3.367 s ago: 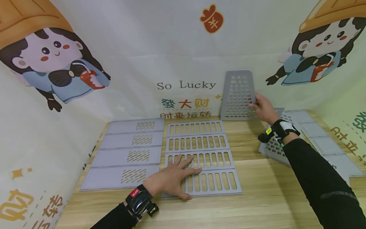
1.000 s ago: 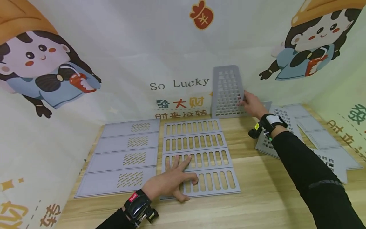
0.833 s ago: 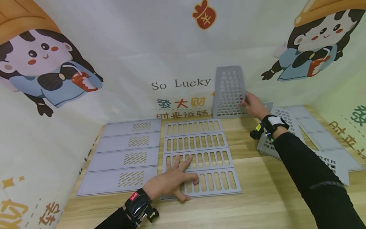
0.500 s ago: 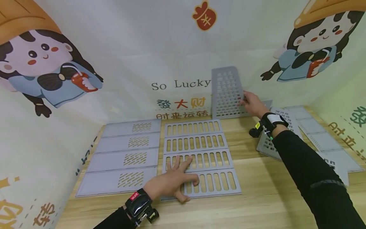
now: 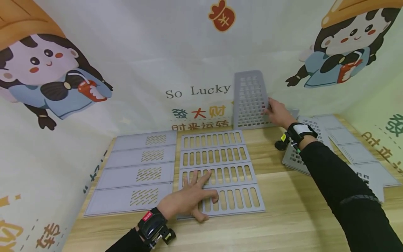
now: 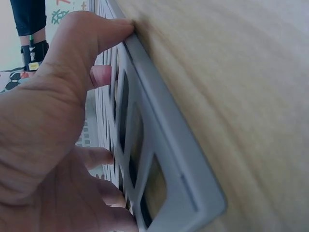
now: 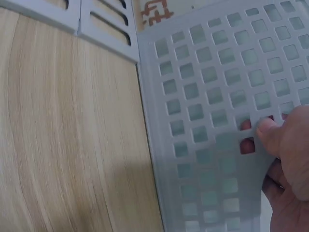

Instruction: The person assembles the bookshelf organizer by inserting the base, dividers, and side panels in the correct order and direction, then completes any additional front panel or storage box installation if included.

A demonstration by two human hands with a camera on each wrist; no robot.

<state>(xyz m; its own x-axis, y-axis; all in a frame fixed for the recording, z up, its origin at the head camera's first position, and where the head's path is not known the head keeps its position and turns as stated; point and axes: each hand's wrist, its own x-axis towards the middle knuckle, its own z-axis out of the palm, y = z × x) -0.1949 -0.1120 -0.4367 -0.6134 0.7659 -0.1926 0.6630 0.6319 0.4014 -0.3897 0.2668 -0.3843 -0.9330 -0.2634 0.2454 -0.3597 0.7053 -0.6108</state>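
Observation:
In the head view my left hand [image 5: 189,199] rests with spread fingers on the nearer part of a block of grey slotted panels [image 5: 233,201], its index finger bent. The left wrist view shows my left thumb [image 6: 113,31] against the panel's front edge [image 6: 169,130]. At the back my right hand [image 5: 278,113] pinches the right edge of a grey plastic panel with square holes [image 5: 250,99], which stands up before the back cloth. Fingertips show through its holes in the right wrist view; the panel's lower edge [image 7: 147,140] is at the wooden table.
Left of the slotted block lies a row of grey panels with slanted slits [image 5: 110,180]. To the right, under and beside my right forearm, are more perforated panels [image 5: 296,159] and a plain-topped stack [image 5: 352,140]. A printed cloth [image 5: 151,42] encloses the table.
Since the earliest frame the standing panel and my right hand have shifted slightly left. My left index finger has bent more. The head view has moved a little.

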